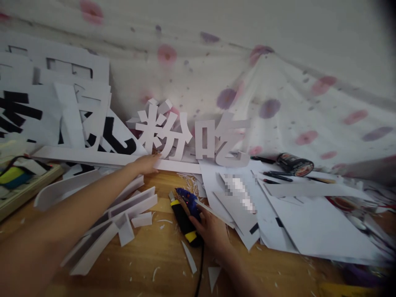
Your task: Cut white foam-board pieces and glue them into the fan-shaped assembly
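My left hand (148,163) reaches forward to the base of a white cut-out character (177,142) that stands upright on a long white strip (123,159). Its fingertips are at the strip and the character's lower edge; what they hold is too small to tell. My right hand (213,229) is around a blue glue gun (189,200), whose tip points up and left. Beneath the gun lies a black and yellow cutter (183,222). To the right, a second white character (221,142) stands upright.
Bent white strips (114,218) and scraps lie on the wooden table (123,272). White sheets (318,231), pens (275,177) and a black can (295,163) are right. Cut sheets (76,78) lean back left; a tray (37,187) sits left.
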Available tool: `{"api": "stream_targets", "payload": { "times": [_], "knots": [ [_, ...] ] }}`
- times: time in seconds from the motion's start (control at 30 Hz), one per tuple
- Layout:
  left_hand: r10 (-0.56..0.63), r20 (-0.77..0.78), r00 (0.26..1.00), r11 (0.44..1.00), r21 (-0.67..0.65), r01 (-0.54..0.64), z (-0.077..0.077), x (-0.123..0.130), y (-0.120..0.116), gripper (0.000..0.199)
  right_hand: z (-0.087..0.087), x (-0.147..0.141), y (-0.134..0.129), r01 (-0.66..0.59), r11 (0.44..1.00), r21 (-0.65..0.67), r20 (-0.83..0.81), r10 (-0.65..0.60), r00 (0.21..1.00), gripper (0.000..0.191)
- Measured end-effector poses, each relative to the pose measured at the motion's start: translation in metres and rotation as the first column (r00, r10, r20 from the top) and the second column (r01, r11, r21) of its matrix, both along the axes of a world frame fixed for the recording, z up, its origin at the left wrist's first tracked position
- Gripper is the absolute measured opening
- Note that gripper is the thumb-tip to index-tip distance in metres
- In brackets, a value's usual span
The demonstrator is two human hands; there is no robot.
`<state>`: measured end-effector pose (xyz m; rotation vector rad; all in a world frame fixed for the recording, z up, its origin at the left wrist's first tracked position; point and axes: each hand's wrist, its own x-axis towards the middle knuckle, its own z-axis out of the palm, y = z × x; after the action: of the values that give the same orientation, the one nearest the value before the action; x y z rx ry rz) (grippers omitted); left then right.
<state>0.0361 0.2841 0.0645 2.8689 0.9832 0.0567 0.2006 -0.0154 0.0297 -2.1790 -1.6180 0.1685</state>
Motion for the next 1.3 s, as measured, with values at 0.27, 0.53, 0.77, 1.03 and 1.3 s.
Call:
{"api": "stream_targets", "payload": {
  "times": [0.27, 0.53, 0.77, 1.03, 1.3],
  "knots": [
    [0.029, 0.018, 0.999, 0.999, -0.027, -0.028, 0.002, 0.019, -0.013, 0.078, -0.004, 0.009, -0.024, 0.059, 0.998, 0.012, -0.03, -0.058, 0.998, 0.03],
    [0.04, 0.062, 0.997, 0.999, -0.017, -0.04, -0.002, 0.026, -0.017, 0.071, -0.017, 0.024, -0.048, 0.204, 0.978, 0.032, -0.053, -0.202, 0.978, 0.041],
    [0.056, 0.061, 0.997, 0.998, -0.003, -0.056, -0.006, 0.019, -0.014, 0.063, -0.028, 0.013, -0.058, 0.275, 0.913, 0.302, 0.04, -0.3, 0.953, 0.041],
    [0.029, 0.051, 0.998, 0.999, 0.014, -0.03, -0.004, 0.03, -0.017, 0.057, -0.004, -0.051, -0.029, -0.099, 0.982, 0.158, 0.238, 0.059, 0.969, 0.028],
    [0.045, 0.052, 0.998, 0.999, 0.02, -0.046, -0.009, 0.035, -0.015, 0.068, -0.012, -0.062, -0.001, -0.029, 0.998, -0.051, 0.276, 0.042, 0.96, 0.048]
  ]
}}
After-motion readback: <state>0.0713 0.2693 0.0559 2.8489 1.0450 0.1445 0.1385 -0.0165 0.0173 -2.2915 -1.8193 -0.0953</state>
